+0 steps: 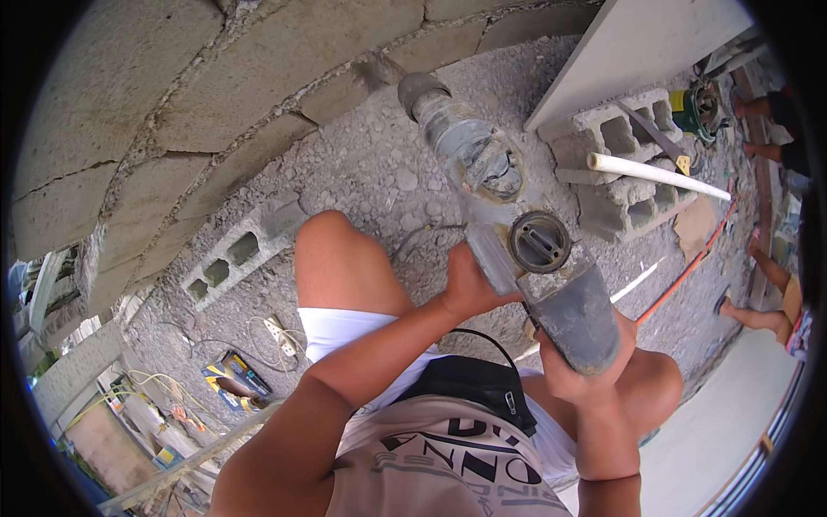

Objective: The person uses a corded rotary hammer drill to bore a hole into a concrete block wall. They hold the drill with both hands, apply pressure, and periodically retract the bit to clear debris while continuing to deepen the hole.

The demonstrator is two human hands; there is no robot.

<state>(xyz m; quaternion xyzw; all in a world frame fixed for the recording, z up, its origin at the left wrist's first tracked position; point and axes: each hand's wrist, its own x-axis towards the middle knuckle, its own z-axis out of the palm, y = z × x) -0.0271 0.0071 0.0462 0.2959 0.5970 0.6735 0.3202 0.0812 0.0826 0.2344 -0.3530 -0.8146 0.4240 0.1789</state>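
A dusty grey rotary hammer (551,293) lies lengthwise before me, its chuck end (424,93) pointing away toward the block wall. Round the rear handle end, my right hand (590,366) is closed. My left hand (475,283) grips the tool's left side near the middle, its fingertips hidden beneath the body. A round dial with a slot (540,242) shows on top of the casing. Whether a bit sits in the chuck I cannot make out. Both my bare knees are bent on either side of the tool.
A concrete block wall (250,103) curves across the far left. Hollow blocks (642,211) carry a hand saw (652,131) and white pipe (655,175) at right, beneath a leaning board (629,52). Another hollow block (241,250), a power strip (280,336) and cords lie left. Other people's legs show far right.
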